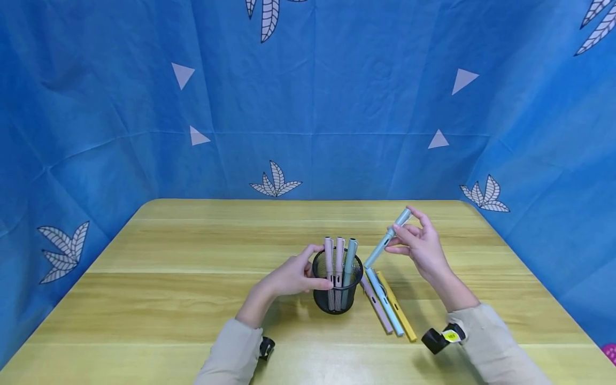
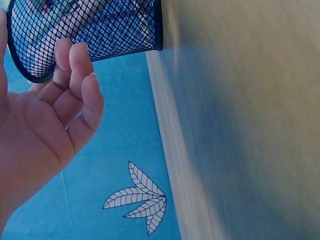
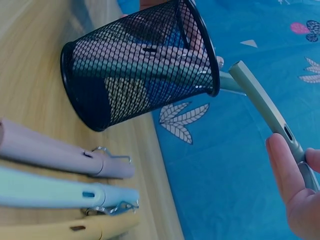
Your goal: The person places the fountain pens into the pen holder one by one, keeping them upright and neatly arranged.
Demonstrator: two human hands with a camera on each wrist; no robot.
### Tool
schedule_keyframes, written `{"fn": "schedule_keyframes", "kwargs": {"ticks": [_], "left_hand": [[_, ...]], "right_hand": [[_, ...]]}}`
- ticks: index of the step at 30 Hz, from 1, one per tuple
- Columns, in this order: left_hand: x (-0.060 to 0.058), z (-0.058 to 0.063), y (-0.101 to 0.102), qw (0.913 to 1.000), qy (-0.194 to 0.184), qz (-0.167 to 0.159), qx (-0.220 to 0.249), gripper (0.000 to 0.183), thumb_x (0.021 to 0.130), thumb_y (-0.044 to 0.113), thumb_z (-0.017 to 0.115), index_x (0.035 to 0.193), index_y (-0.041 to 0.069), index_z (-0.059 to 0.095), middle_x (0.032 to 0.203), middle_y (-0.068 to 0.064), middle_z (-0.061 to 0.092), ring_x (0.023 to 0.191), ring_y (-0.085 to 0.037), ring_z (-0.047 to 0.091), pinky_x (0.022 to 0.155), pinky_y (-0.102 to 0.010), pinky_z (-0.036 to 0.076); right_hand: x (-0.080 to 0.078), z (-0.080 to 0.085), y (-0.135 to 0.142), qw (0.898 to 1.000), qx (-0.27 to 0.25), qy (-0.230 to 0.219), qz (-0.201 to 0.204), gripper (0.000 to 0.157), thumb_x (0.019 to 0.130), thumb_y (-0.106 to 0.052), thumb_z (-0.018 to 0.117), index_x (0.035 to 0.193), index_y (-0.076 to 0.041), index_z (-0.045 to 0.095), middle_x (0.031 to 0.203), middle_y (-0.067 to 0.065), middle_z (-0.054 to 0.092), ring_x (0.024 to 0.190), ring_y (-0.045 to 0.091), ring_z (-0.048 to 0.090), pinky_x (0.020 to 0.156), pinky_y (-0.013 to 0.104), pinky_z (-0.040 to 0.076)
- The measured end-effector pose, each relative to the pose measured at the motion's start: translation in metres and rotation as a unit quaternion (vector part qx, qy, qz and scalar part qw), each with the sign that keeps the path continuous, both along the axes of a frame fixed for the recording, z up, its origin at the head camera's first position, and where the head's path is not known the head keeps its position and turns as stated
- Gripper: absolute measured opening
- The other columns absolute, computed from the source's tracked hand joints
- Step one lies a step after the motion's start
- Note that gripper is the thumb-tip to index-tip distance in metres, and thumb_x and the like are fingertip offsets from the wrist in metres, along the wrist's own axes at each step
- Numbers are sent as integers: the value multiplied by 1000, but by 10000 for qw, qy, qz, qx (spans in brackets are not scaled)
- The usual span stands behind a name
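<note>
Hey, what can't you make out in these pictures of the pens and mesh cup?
Yellow tag, head view: marking too small to read.
Mesh cup, left wrist view: one side cut off by the top edge.
Light blue pen, right wrist view: one end cut off by the left edge.
Held pen, right wrist view: clip end cut off by the right edge, with part of the right grip.

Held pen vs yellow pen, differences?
Colour: the held pen is grey-green, the yellow pen yellow.
Pose: the held pen slants in the air; the yellow pen lies on the table.
Contact: the right hand pinches the held pen; neither hand touches the yellow pen.
Shared: a dark barrel slot.
</note>
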State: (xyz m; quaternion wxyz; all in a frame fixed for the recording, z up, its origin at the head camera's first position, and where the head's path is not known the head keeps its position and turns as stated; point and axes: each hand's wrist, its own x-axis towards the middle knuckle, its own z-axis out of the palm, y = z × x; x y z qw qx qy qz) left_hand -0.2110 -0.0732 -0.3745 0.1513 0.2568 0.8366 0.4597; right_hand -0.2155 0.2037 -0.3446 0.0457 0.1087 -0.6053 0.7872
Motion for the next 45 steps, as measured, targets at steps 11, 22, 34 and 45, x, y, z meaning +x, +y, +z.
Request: {"fn": "schedule_keyframes", "kwargs": {"ticks": [11,22,34,45], "left_hand": [[-1,-1,0,10000,61,-31,-15,77,76,34,70,137,15,26,59,-4,46,60,-35,55,55,-33,46],[-1,1,0,10000,56,-65,-3,79,76,35,70,138,14,25,59,-5,47,60,-35,55,55,-34,46],[-1,1,1,9999,83,-76,-80,79,76,36,70,137,13,25,59,-4,47,60,-35,55,53,-31,44],[-1,2,2,9999,91,-57,-108,78,77,36,70,137,14,26,59,-5,48,61,-36,56,53,-31,44]], "right_hand": [[2,2,-14,9981,298,459,-286,60,88,-1,54,137,-5,20,83,4,61,63,17,63,59,32,51],[5,3,-26,9944,733,706,-269,57,87,2,54,135,-6,26,80,4,59,60,18,63,57,36,51],[7,-2,-33,9790,1430,1357,-526,56,84,5,57,133,-3,32,81,9,59,63,15,63,55,39,51],[12,-2,-42,9511,2147,2168,-475,51,83,7,57,130,2,40,81,24,56,63,19,62,53,34,51]]}}
